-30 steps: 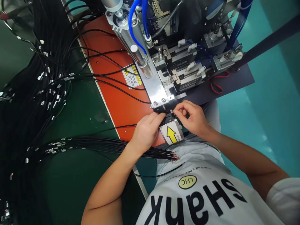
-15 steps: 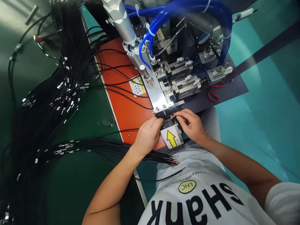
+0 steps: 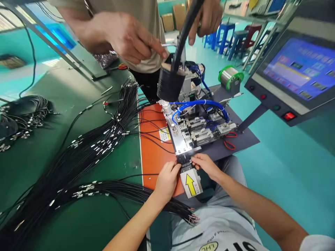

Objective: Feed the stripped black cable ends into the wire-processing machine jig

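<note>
My left hand (image 3: 166, 181) rests on the orange plate (image 3: 154, 153), fingers curled, tips touching the black slot at the front of the small machine (image 3: 193, 132). My right hand (image 3: 205, 164) pinches something thin at that same slot, just above the white tag with a yellow arrow (image 3: 191, 183). What the fingers hold is too small to name. A bundle of black wires (image 3: 123, 193) with stripped ends runs under my left forearm towards my lap.
Another person stands behind the machine, one hand (image 3: 131, 35) holding a thin tool, the other (image 3: 206, 15) on a thick black hose above a black cylinder (image 3: 171, 83). Black wire heaps (image 3: 86, 146) cover the green table. A touchscreen panel (image 3: 298, 69) stands right. Red scissors (image 3: 229, 141) lie beside the machine.
The view has tilted up and pulled back, bringing the other person, the screen and the far room into sight. My hands stay at the machine's front slot.
</note>
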`<action>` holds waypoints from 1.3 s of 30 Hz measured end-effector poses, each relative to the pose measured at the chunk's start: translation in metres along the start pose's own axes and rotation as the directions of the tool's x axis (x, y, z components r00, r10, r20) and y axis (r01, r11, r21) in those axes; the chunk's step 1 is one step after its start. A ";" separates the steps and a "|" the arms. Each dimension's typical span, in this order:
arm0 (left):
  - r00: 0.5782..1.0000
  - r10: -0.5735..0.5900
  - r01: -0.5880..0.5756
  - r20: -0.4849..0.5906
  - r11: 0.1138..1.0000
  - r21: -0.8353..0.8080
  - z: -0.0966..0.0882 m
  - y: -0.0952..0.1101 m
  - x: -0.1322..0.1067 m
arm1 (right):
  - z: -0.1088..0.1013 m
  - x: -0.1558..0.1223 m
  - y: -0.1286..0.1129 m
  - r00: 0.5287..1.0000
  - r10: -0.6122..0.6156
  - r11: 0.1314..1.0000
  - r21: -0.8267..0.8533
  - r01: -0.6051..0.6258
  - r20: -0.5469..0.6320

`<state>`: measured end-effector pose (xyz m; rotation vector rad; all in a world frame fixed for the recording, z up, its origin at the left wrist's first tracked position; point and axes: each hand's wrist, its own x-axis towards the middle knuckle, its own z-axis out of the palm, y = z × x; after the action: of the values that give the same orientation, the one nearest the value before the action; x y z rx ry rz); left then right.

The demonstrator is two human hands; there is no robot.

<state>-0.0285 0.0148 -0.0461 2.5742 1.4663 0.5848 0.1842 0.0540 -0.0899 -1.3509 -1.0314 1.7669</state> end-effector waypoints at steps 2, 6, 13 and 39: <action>1.000 -0.016 0.016 0.004 0.995 0.097 -0.002 0.006 -0.001 | -0.001 0.001 -0.003 1.000 0.017 1.000 0.015 -0.017 0.015; 0.999 -0.039 0.037 0.006 0.983 0.182 -0.002 0.018 -0.002 | -0.001 0.002 -0.009 0.996 0.073 0.997 0.029 -0.074 0.046; 0.995 -0.096 0.096 -0.021 0.995 0.016 -0.003 0.018 -0.022 | -0.005 0.001 -0.005 0.990 0.130 0.989 0.057 -0.133 0.054; 0.936 0.108 -0.164 0.335 0.976 0.143 -0.072 0.002 -0.093 | -0.037 -0.097 0.017 0.964 -0.174 0.980 -0.133 0.149 -0.203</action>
<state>-0.0974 -0.0714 -0.0043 2.7484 1.2833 0.0372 0.2418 -0.0313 -0.0680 -1.4488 -1.1048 1.4267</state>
